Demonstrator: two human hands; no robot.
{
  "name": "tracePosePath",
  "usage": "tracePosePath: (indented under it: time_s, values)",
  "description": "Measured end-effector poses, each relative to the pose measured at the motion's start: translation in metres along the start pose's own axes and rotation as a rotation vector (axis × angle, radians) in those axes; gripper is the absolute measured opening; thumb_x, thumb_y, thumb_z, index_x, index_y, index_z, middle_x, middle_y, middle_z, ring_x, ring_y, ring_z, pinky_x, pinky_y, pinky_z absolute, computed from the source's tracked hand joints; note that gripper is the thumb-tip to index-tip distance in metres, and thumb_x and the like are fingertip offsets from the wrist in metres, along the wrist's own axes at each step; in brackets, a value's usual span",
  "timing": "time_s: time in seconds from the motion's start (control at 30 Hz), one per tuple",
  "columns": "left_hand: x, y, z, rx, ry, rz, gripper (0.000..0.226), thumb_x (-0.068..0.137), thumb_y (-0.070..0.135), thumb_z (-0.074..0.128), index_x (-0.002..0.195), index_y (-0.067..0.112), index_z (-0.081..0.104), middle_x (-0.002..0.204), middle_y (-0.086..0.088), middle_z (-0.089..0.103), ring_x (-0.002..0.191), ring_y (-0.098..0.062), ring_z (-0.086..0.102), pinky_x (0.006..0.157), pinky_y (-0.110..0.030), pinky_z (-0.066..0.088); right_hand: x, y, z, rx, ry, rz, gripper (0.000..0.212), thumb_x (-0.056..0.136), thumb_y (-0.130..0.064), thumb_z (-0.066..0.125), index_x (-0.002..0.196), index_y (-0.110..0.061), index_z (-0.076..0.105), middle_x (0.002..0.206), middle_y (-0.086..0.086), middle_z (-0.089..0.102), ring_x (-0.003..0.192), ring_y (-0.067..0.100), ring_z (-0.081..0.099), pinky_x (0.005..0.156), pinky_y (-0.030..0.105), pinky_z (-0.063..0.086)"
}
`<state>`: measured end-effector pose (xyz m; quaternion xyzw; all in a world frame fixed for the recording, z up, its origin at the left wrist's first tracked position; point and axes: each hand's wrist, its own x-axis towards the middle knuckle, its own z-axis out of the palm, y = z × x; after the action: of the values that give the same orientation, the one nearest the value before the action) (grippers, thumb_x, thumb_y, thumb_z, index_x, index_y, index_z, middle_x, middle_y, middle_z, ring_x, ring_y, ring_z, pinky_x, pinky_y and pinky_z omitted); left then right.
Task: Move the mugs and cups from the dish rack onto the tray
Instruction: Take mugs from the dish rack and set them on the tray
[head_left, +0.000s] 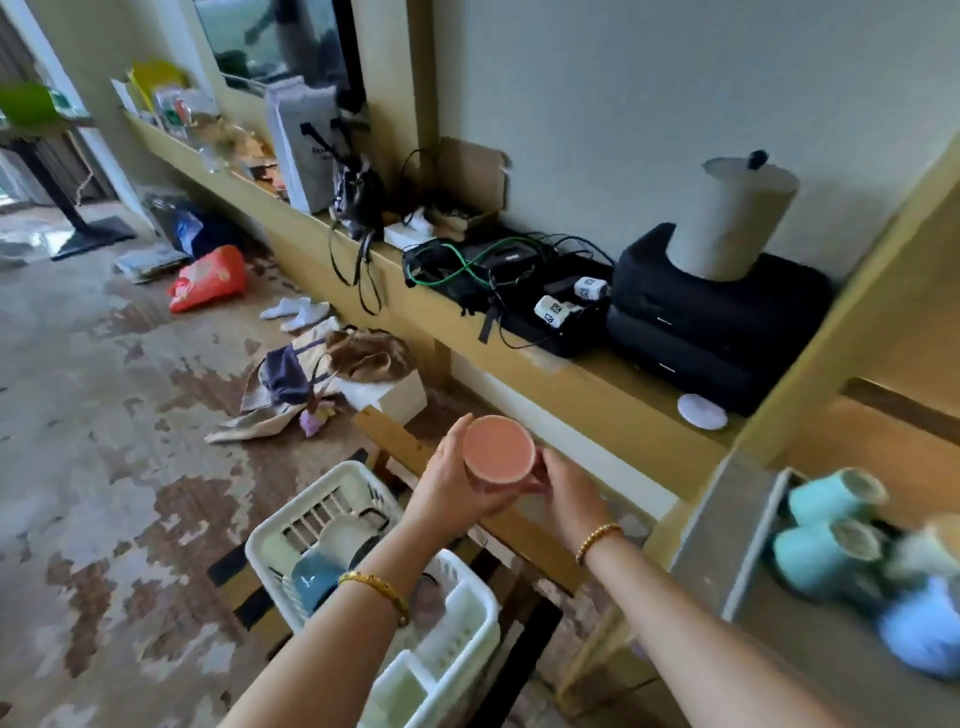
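Head view: left grip (457, 488) and right grip (563, 491) clasp pink cup (498, 451), mouth facing camera.

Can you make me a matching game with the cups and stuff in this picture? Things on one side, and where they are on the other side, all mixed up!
Things:
1. pink cup
2. blue mug
3. two teal mugs
4. paper towel roll

Places:
A. on top of the black box on the shelf
B. inside the white dish rack
C. held in the air between the left hand and the right hand
D. on the grey tray at the right

Right pairs: 1-C, 2-B, 3-D, 4-A
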<state>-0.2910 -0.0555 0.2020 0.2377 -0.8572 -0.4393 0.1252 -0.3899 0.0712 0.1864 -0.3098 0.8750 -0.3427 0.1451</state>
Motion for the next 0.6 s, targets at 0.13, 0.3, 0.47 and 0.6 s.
tracePosePath:
  time_s: [0.13,0.3,0.47,0.6]
  values:
    - [0.011,0.049,0.055,-0.03,-0.153,0.089,0.109,0.048,0.069,0.075,0.137,0.029,0.025,0.133,0.004,0.046,0.119,-0.013,0.047,0.095,-0.03,0.041,-0.032,0.048,-0.05,0.129,0.175,0.096,0.029,0.096,-0.019,0.039,0.077,-0.025,0.061,0.077,-0.019,0.063,0.066,-0.016,0.06,0.049,-0.001,0.038]
    - [0.006,0.103,0.137,0.004,-0.32,0.251,0.1,0.056,0.057,0.078,0.136,0.026,0.026,0.128,0.002,0.049,0.116,-0.016,0.049,0.086,-0.025,0.038,-0.086,0.115,-0.101,0.088,0.337,0.243,0.028,0.093,-0.017,0.042,0.075,-0.026,0.062,0.085,-0.005,0.069,0.082,0.004,0.066,0.071,0.019,0.048]
    - [-0.018,0.147,0.213,0.02,-0.466,0.285,0.097,0.049,0.065,0.077,0.127,0.036,0.028,0.117,0.013,0.049,0.105,-0.008,0.051,0.081,-0.023,0.037,-0.147,0.177,-0.14,0.08,0.389,0.314,0.016,0.086,-0.007,0.053,0.089,-0.022,0.055,0.093,-0.004,0.065,0.087,0.01,0.06,0.077,0.031,0.048]
    - [-0.035,0.163,0.256,0.015,-0.54,0.284,0.084,0.052,0.059,0.079,0.115,0.043,0.027,0.111,0.015,0.052,0.101,-0.008,0.054,0.079,-0.026,0.042,-0.178,0.217,-0.158,0.053,0.407,0.321,0.018,0.086,-0.003,0.051,0.09,-0.02,0.053,0.099,0.0,0.065,0.094,0.013,0.06,0.078,0.027,0.047]
